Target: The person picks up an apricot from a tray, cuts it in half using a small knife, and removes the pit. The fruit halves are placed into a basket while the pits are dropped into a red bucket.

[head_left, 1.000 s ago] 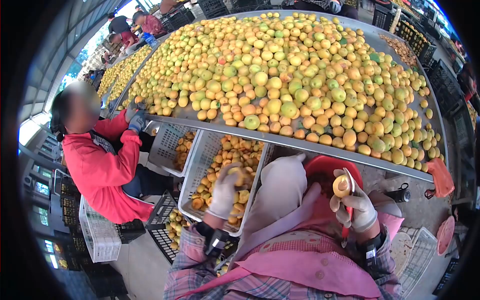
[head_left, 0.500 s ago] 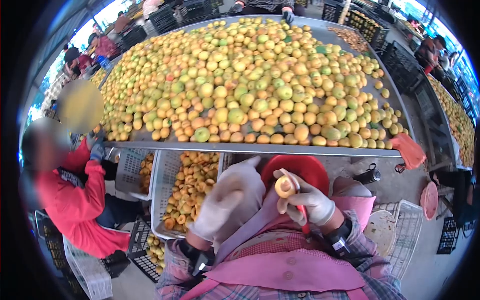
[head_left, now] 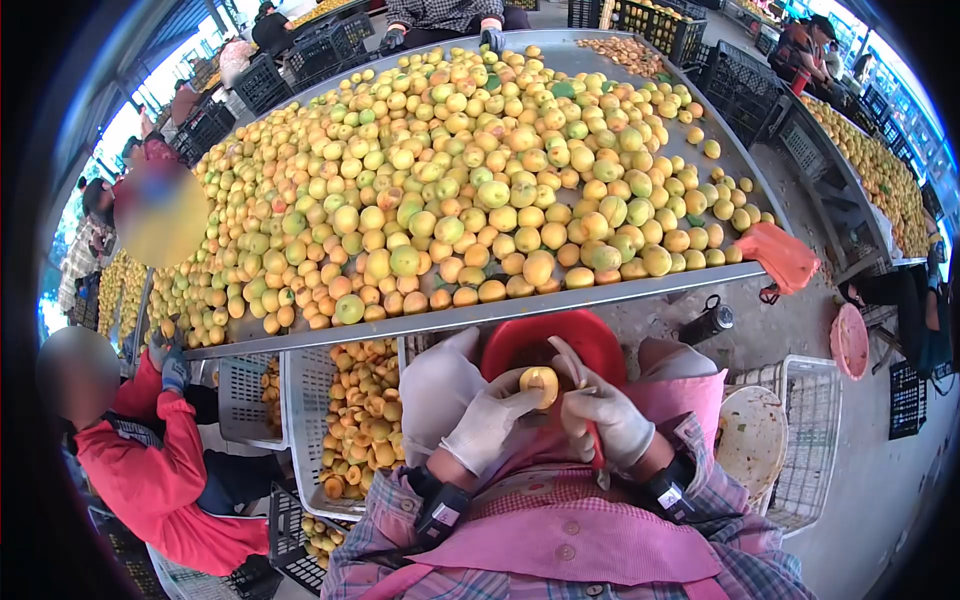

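My left hand [head_left: 493, 418], in a pale glove, holds a cut apricot half [head_left: 540, 384] with its flesh face up, above the red basin [head_left: 556, 338]. Just right of it, my gloved right hand [head_left: 608, 418] is closed around a red-handled tool [head_left: 597, 446]. Both hands are over my lap, in front of the metal table [head_left: 460, 314], which is heaped with whole apricots [head_left: 440, 170]. To the left of my knees stands a white crate [head_left: 305, 430] holding halved apricots [head_left: 362, 425].
A person in red [head_left: 150, 465] works at the left. Another person's gloved hands [head_left: 492, 38] rest at the far table edge. An orange bag [head_left: 778, 258] hangs at the right corner. A bottle [head_left: 707, 320], white bucket [head_left: 752, 435] and pink basket [head_left: 850, 342] stand at the right.
My left hand has moved right and now holds the apricot piece, which was in my right hand. My right hand keeps the tool. The view has turned, tilting the table.
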### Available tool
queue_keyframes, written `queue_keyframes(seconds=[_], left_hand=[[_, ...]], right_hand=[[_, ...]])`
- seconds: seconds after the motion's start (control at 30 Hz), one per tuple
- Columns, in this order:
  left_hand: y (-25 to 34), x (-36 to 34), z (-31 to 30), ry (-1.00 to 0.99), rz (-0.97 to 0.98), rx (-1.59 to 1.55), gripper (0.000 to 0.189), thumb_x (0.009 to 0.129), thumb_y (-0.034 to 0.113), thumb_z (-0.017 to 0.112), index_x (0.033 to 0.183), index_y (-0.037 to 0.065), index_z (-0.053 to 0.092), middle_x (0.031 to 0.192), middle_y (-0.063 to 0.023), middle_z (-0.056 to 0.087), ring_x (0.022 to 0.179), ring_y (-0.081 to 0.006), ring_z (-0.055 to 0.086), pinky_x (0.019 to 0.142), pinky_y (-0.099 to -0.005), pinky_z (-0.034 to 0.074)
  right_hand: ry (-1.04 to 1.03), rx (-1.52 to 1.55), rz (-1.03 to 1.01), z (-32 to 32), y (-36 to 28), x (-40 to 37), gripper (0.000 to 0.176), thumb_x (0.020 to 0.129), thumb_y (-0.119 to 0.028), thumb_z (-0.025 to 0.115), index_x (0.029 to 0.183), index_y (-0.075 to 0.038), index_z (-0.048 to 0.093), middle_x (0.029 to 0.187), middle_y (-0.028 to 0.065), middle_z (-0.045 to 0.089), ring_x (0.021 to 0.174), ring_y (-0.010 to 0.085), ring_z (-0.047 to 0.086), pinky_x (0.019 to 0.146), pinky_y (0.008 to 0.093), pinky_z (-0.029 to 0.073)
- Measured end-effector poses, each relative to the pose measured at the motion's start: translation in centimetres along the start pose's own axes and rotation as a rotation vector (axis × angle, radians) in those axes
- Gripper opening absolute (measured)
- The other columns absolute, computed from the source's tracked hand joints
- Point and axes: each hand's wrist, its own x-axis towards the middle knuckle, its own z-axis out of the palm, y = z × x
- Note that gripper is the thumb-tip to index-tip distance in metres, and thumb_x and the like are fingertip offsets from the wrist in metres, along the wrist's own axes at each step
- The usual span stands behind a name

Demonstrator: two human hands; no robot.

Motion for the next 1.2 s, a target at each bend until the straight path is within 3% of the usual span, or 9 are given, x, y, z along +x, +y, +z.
queue_keyframes(seconds=[0.07, 0.17, 0.27, 0.43, 0.83, 0.93, 1.1, 1.17, 1.2], left_hand=[[-0.4, 0.2, -0.3, -0.011, 0.009, -0.064, 0.032, 0.095, 0.015, 0.058, 0.124, 0.004, 0.052, 0.114, -0.0086, 0.061, 0.1, -0.0192, 0.064, 0.085, -0.0327, 0.054], [0.2, 0.3, -0.1, -0.021, 0.013, -0.123, 0.036, 0.094, 0.013, 0.058, 0.127, 0.004, 0.047, 0.118, -0.0096, 0.06, 0.098, -0.0203, 0.065, 0.082, -0.0323, 0.054], [1.2, 0.5, 0.9, -0.036, 0.017, -0.096, 0.041, 0.094, 0.012, 0.059, 0.131, 0.005, 0.043, 0.116, -0.0091, 0.06, 0.097, -0.0213, 0.066, 0.079, -0.0316, 0.055], [1.8, 0.2, 2.5, -0.095, 0.067, -0.124, 0.05, 0.094, 0.011, 0.06, 0.139, 0.007, 0.039, 0.115, -0.008, 0.06, 0.099, -0.0216, 0.066, 0.079, -0.0311, 0.055], [1.5, 0.5, 4.2, -0.06, 0.125, -0.024, 0.04, 0.093, 0.01, 0.06, 0.13, 0.004, 0.047, 0.115, -0.0072, 0.059, 0.096, -0.0181, 0.066, 0.08, -0.0305, 0.056], [1.4, 0.5, 4.6, -0.007, 0.169, 0.045, 0.039, 0.091, 0.01, 0.063, 0.127, 0.003, 0.049, 0.11, -0.0066, 0.061, 0.094, -0.017, 0.065, 0.078, -0.0295, 0.056], [0.2, 1.1, 4.7, 0.18, 0.479, 0.611, 0.039, 0.087, 0.012, 0.066, 0.121, 0.001, 0.05, 0.096, -0.012, 0.064, 0.089, -0.0148, 0.065, 0.073, -0.0277, 0.054], [0.0, 1.2, 4.7, 0.178, 0.515, 0.636, 0.038, 0.087, 0.012, 0.065, 0.12, 0.001, 0.05, 0.095, -0.0138, 0.064, 0.088, -0.0164, 0.066, 0.072, -0.0297, 0.054], [0.1, 1.2, 4.9, 0.173, 0.551, 0.663, 0.036, 0.087, 0.011, 0.065, 0.118, 0.001, 0.049, 0.094, -0.0156, 0.064, 0.086, -0.018, 0.066, 0.071, -0.0317, 0.053]], right_hand=[[0.098, 0.038, -0.123, -1.0, -0.3, 0.5, 0.066, 0.09, -0.011, 0.052, 0.149, -0.001, 0.025, 0.057, 0.0038, 0.049, 0.039, 0.0145, 0.045, 0.039, 0.0254, 0.039], [0.308, -0.009, -0.405, -0.3, -3.1, 0.7, 0.038, 0.093, -0.011, 0.049, 0.128, 0.004, 0.048, 0.057, 0.0046, 0.05, 0.04, 0.0148, 0.047, 0.041, 0.0278, 0.043], [0.45, 0.06, -0.788, 3.4, -6.9, 0.9, 0.027, 0.097, -0.017, 0.047, 0.117, 0.0, 0.055, 0.057, 0.0017, 0.043, 0.042, 0.0154, 0.046, 0.041, 0.0299, 0.045], [0.512, -0.02, -0.956, 5.3, -7.2, 2.1, 0.019, 0.096, -0.011, 0.046, 0.108, -0.004, 0.058, 0.057, 0.0004, 0.041, 0.043, 0.0123, 0.043, 0.042, 0.0291, 0.044], [0.535, -0.177, -1.023, 4.7, -3.6, 3.1, 0.019, 0.093, -0.006, 0.048, 0.107, -0.001, 0.059, 0.061, 0.0036, 0.051, 0.049, 0.0107, 0.046, 0.047, 0.0259, 0.04], [0.466, -0.286, -0.947, 4.1, -3.1, 2.6, 0.017, 0.088, -0.001, 0.056, 0.103, 0.001, 0.065, 0.075, 0.0054, 0.065, 0.06, 0.0104, 0.061, 0.056, 0.0243, 0.047], [0.482, -0.316, -0.852, 4.3, -3.1, 1.9, 0.017, 0.088, -0.001, 0.055, 0.101, 0.002, 0.066, 0.08, 0.0065, 0.067, 0.062, 0.0116, 0.063, 0.057, 0.0248, 0.049], [0.472, -0.349, -0.85, 4.1, -3.3, 2.0, 0.018, 0.087, 0.0, 0.054, 0.101, 0.002, 0.066, 0.081, 0.0068, 0.067, 0.063, 0.0119, 0.064, 0.057, 0.0248, 0.049], [0.505, -0.561, -0.91, 3.7, -3.4, 2.2, 0.017, 0.086, 0.001, 0.054, 0.099, 0.002, 0.065, 0.08, 0.0066, 0.066, 0.063, 0.0113, 0.063, 0.057, 0.0243, 0.048]])
